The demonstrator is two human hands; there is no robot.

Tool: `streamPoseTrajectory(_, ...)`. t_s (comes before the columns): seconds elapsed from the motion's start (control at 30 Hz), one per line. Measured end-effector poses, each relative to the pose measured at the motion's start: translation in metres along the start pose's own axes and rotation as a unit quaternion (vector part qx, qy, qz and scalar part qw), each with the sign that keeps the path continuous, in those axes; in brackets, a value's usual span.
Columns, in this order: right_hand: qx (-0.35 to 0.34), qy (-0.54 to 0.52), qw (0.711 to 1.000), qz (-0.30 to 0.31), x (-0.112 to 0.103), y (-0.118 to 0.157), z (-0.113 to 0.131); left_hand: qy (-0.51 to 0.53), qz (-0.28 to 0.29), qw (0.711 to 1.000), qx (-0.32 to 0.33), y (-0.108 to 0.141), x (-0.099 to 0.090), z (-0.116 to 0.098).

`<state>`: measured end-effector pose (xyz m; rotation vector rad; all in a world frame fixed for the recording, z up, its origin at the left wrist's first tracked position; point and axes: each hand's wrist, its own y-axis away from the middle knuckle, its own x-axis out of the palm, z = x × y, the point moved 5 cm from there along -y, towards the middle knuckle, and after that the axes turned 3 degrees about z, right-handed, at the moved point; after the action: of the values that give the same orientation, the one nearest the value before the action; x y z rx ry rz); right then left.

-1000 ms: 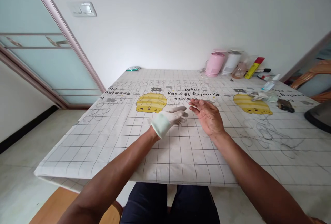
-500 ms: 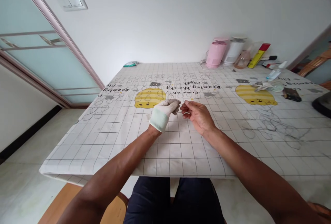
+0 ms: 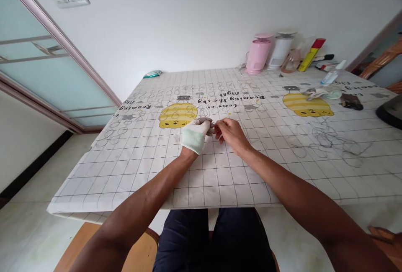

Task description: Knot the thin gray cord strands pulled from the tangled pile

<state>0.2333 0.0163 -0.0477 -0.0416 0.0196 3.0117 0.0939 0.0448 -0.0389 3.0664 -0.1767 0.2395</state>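
Note:
Over the middle of the table, my left hand [image 3: 198, 128], in a white glove with a pale green cuff, is closed with its fingertips pinched. My bare right hand [image 3: 230, 133] meets it fingertip to fingertip, thumb and forefinger pinched as well. Whatever lies between the fingers is too small to make out. A faint thin strand [image 3: 260, 141] curves over the cloth just right of my right hand. Farther right lies a loose tangle of thin dark strands [image 3: 328, 140]. Many small loops of similar strand [image 3: 114, 134] are spread across the left and back of the table.
A printed grid tablecloth [image 3: 220, 180] covers the table. At the back right stand a pink cylinder device [image 3: 258, 55], a white one [image 3: 280, 52], a pump bottle [image 3: 292, 60] and a yellow-red can [image 3: 312, 55]. A crumpled glove [image 3: 323, 93] and a dark case [image 3: 351, 101] lie right. A green packet [image 3: 152, 74] is back left.
My hands have come together; a small gap stood between their fingertips before. My right hand has turned and its fingers have closed into a pinch. The view has shifted slightly.

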Motion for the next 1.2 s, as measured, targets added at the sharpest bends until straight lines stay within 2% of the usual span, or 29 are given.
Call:
streamPoseTrajectory(0.23,-0.021,0.004,1.0,-0.011,0.002,-0.005,-0.006,0.007,0.016,1.0,-0.003,0.002,0.004,0.003)
streamPoseTrajectory(0.47,-0.043,-0.107,0.993,0.0,0.003,-0.005,-0.007,0.033,0.04,0.999,0.001,0.004,0.004,0.002)
streamPoseTrajectory(0.6,-0.026,-0.109,0.994,0.011,0.004,0.001,-0.003,0.067,0.054,0.996,-0.001,0.002,0.003,0.005)
streamPoseTrajectory(0.73,-0.015,-0.076,0.997,-0.005,0.001,-0.001,-0.007,0.08,0.057,0.995,-0.016,-0.005,0.002,0.011)
streamPoseTrajectory(1.0,-0.045,0.072,0.996,-0.024,-0.009,-0.01,-0.013,0.098,0.067,0.99,-0.073,-0.008,0.01,0.019)
streamPoseTrajectory(1.2,-0.05,0.089,0.994,-0.037,-0.01,-0.01,-0.012,0.099,0.062,0.99,-0.083,-0.003,0.011,0.018)
